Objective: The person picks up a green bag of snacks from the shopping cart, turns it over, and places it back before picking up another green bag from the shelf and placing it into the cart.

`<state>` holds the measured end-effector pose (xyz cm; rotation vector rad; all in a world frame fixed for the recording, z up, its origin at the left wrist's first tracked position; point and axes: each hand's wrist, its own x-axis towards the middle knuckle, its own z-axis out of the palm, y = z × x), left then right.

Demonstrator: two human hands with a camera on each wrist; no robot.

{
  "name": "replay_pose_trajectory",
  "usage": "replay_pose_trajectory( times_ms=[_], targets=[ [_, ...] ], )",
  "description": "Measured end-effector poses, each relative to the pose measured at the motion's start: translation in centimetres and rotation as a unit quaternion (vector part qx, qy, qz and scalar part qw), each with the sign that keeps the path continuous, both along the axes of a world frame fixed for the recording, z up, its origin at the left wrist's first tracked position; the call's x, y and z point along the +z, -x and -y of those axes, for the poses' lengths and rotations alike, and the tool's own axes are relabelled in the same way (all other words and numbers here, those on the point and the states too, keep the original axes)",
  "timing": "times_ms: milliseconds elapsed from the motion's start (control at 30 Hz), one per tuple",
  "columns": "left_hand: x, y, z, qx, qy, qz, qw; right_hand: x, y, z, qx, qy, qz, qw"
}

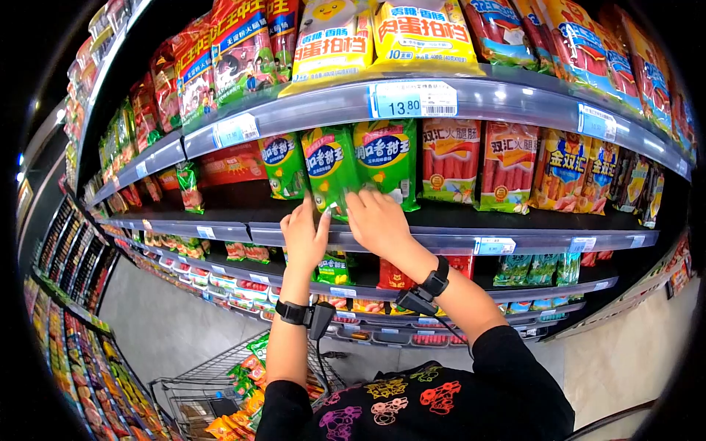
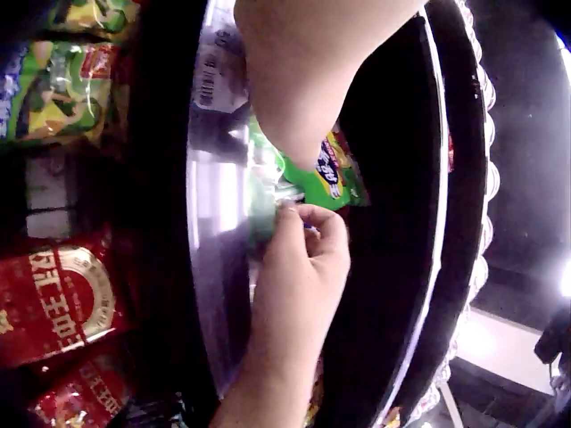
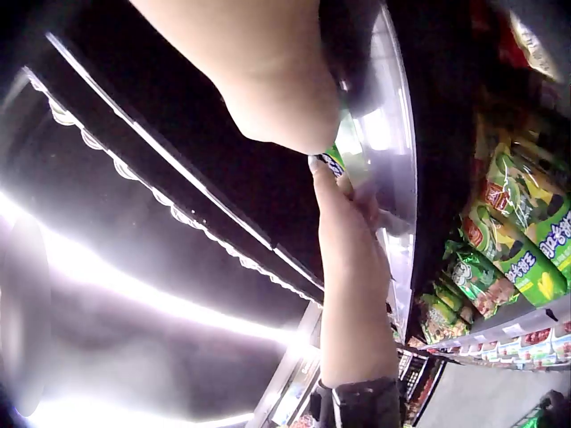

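Note:
On the middle shelf, a green sausage pack (image 1: 331, 162) stands upright, tilted slightly, its front toward me. My left hand (image 1: 303, 234) holds its lower left corner, with forefinger and thumb on either side. At the lower right edge, my right hand (image 1: 379, 220) pinches the wrapper; the left wrist view shows this right hand (image 2: 302, 267) with thumb and curled forefinger meeting at the clear plastic. In the right wrist view my left hand (image 3: 348, 227) reaches to the pack, its fingers partly hidden. Matching green packs (image 1: 386, 158) stand close on both sides.
A shelf lip (image 1: 434, 240) with price tags runs below the hands. Overhead, another shelf edge (image 1: 316, 110) carries yellow and red sausage bags. Red sausage packs (image 1: 448, 158) stand to the right. A shopping cart (image 1: 184, 389) with snack bags stands below left.

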<state>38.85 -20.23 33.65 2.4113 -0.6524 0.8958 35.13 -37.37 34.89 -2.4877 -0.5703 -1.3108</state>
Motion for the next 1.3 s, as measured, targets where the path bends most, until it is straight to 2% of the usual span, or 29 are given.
replay_pose_trajectory(
  times_ms=[67, 300, 433, 533, 733, 1033, 1167, 1300],
  targets=[
    [0.8, 0.1, 0.2, 0.013, 0.000, -0.043, 0.999, 0.2, 0.0, -0.1, -0.012, 0.024, 0.007, 1.000],
    [2.1, -1.3, 1.1, 0.069, -0.037, -0.020, 0.997, 0.3, -0.4, -0.2, -0.045, 0.071, 0.036, 0.996],
    [1.8, -2.4, 1.7, 0.066, 0.031, 0.021, 0.997, 1.0, 0.3, -0.1, -0.025, 0.065, 0.010, 0.997],
    [2.7, -2.3, 2.2, 0.100, 0.089, -0.038, 0.990, 1.3, 0.3, -0.3, -0.030, 0.072, -0.019, 0.997],
    [2.9, -3.5, 2.4, 0.053, 0.121, 0.002, 0.991, 1.1, -0.1, -0.5, -0.043, 0.094, -0.026, 0.994],
    [3.2, -3.1, 2.9, 0.099, 0.165, -0.045, 0.980, 0.6, -0.5, -0.5, -0.066, 0.091, 0.010, 0.994],
    [2.5, -3.0, 2.9, 0.121, 0.129, 0.054, 0.983, 0.6, -0.3, -0.6, -0.076, 0.069, 0.027, 0.994],
    [2.0, -3.2, 2.8, 0.086, 0.151, 0.086, 0.981, 0.5, -0.2, -0.6, -0.091, 0.062, 0.036, 0.993]
  ],
)
